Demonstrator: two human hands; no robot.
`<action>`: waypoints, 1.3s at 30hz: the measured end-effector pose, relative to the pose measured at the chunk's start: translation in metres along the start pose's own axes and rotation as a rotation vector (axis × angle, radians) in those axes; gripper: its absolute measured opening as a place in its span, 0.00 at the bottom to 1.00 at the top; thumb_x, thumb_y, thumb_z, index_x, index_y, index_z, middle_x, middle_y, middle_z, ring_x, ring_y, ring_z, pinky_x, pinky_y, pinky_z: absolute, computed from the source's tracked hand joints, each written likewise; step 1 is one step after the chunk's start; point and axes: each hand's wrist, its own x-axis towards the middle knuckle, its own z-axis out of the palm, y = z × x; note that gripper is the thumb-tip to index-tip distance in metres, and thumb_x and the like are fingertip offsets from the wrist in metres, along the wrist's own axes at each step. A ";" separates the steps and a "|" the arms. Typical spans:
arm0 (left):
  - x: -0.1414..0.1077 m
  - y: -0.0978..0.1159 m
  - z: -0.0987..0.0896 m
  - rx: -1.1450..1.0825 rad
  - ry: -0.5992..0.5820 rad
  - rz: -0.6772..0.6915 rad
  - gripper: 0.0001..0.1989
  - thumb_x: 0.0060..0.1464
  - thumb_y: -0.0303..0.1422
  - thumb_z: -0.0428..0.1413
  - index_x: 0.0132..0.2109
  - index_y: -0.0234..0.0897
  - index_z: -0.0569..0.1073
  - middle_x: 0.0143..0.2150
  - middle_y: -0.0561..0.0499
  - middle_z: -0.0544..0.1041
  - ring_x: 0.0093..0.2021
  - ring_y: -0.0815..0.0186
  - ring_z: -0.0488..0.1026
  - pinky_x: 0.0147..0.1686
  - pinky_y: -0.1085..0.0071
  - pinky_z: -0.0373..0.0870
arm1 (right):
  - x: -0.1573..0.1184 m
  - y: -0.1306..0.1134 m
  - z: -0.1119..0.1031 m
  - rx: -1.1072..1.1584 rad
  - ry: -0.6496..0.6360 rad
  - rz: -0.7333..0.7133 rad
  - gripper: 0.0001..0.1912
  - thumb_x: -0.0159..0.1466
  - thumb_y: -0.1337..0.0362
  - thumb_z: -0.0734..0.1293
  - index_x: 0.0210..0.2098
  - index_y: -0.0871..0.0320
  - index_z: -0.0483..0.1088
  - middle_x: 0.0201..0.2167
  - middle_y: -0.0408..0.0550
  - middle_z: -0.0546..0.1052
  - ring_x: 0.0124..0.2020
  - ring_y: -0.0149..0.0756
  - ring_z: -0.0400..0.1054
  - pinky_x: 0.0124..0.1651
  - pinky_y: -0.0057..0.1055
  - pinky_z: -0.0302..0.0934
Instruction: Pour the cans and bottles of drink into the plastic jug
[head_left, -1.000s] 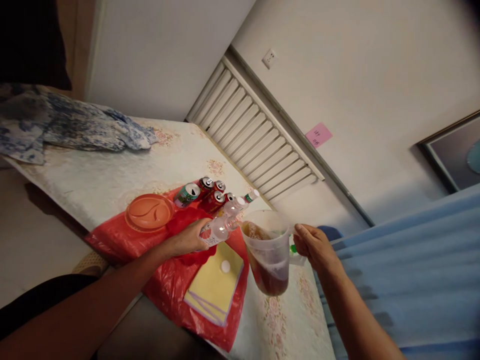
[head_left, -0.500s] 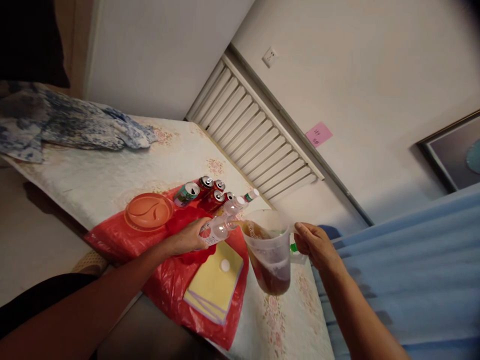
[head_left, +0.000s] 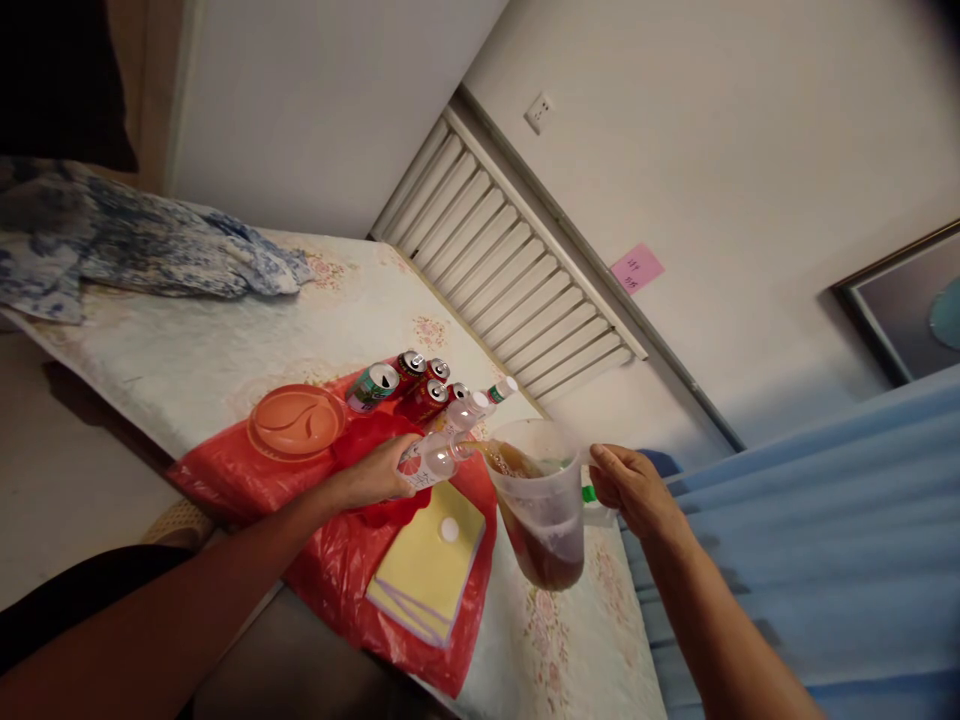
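Note:
My left hand (head_left: pixel 379 468) is closed round a clear plastic bottle (head_left: pixel 427 462) with a printed label, its open neck against the spout of a pitcher. My right hand (head_left: pixel 626 487) grips the handle of this translucent plastic pitcher (head_left: pixel 544 510), which is tilted toward the bottle and holds brown liquid with bubbles on top. Liquid shows at the spout by the bottle's mouth. Below them a white cap (head_left: pixel 449 529) lies on a folded yellow cloth (head_left: pixel 431 570). A red scalloped dish (head_left: pixel 367 435) is partly hidden behind my left hand.
Several drink cans (head_left: pixel 425 402) and capped bottles (head_left: pixel 501 391) stand behind the left hand. An orange dish (head_left: pixel 297 422) rests on the red plastic sheet (head_left: pixel 322 570). The flowered tablecloth (head_left: pixel 360 320) reaches a radiator (head_left: pixel 502 250); a blue curtain (head_left: pixel 817 530) hangs right.
Almost nothing differs. The pitcher's lower end has shifted very slightly to the right; both hands keep their holds.

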 end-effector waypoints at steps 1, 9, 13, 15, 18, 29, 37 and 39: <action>0.000 -0.001 0.000 0.004 -0.001 0.005 0.29 0.35 0.26 0.56 0.51 0.37 0.67 0.39 0.52 0.76 0.37 0.61 0.72 0.32 0.71 0.65 | 0.000 0.000 0.000 -0.006 -0.001 0.001 0.32 0.51 0.38 0.73 0.17 0.54 0.54 0.13 0.32 0.52 0.15 0.21 0.41 0.18 0.24 0.37; 0.002 -0.004 0.001 0.023 0.002 0.009 0.28 0.36 0.27 0.57 0.50 0.38 0.68 0.40 0.52 0.77 0.36 0.63 0.73 0.31 0.73 0.64 | 0.000 -0.001 -0.003 -0.028 -0.007 0.009 0.33 0.50 0.36 0.72 0.17 0.54 0.54 0.13 0.32 0.51 0.15 0.20 0.40 0.18 0.24 0.36; 0.002 -0.007 0.001 0.021 0.010 0.031 0.27 0.36 0.27 0.57 0.49 0.38 0.68 0.40 0.51 0.76 0.36 0.63 0.73 0.30 0.74 0.64 | 0.000 -0.002 -0.003 -0.041 -0.007 0.016 0.33 0.50 0.36 0.72 0.17 0.54 0.54 0.13 0.32 0.51 0.15 0.21 0.40 0.18 0.25 0.37; 0.003 -0.009 0.001 0.020 0.013 0.033 0.27 0.37 0.27 0.57 0.49 0.38 0.68 0.40 0.51 0.76 0.35 0.63 0.72 0.30 0.74 0.64 | 0.000 -0.002 -0.003 -0.047 -0.010 0.015 0.33 0.50 0.36 0.72 0.17 0.54 0.54 0.13 0.32 0.51 0.15 0.21 0.41 0.18 0.25 0.37; 0.003 -0.010 0.001 0.005 0.017 0.024 0.28 0.37 0.27 0.57 0.50 0.39 0.68 0.41 0.51 0.76 0.36 0.63 0.72 0.30 0.74 0.64 | 0.000 -0.002 -0.004 -0.055 -0.007 0.013 0.32 0.50 0.36 0.72 0.17 0.54 0.55 0.13 0.32 0.51 0.15 0.21 0.41 0.18 0.25 0.37; 0.003 -0.012 0.002 -0.013 0.017 0.038 0.27 0.37 0.27 0.57 0.49 0.38 0.70 0.39 0.50 0.77 0.34 0.63 0.73 0.29 0.73 0.64 | -0.001 0.000 -0.002 -0.048 -0.017 0.020 0.32 0.51 0.37 0.72 0.17 0.54 0.54 0.14 0.32 0.51 0.15 0.21 0.41 0.19 0.25 0.37; 0.004 -0.012 0.002 -0.001 0.009 0.042 0.26 0.37 0.27 0.58 0.48 0.39 0.69 0.41 0.51 0.76 0.39 0.61 0.73 0.33 0.72 0.67 | -0.001 0.011 0.000 0.013 0.003 0.027 0.32 0.51 0.38 0.73 0.17 0.54 0.54 0.14 0.32 0.51 0.15 0.21 0.41 0.19 0.25 0.36; 0.002 -0.009 0.002 0.009 0.010 0.033 0.26 0.36 0.27 0.58 0.48 0.39 0.69 0.40 0.52 0.76 0.37 0.62 0.73 0.32 0.73 0.66 | -0.002 0.019 0.001 0.040 0.007 0.019 0.32 0.52 0.38 0.73 0.17 0.54 0.54 0.14 0.32 0.51 0.15 0.21 0.41 0.19 0.25 0.37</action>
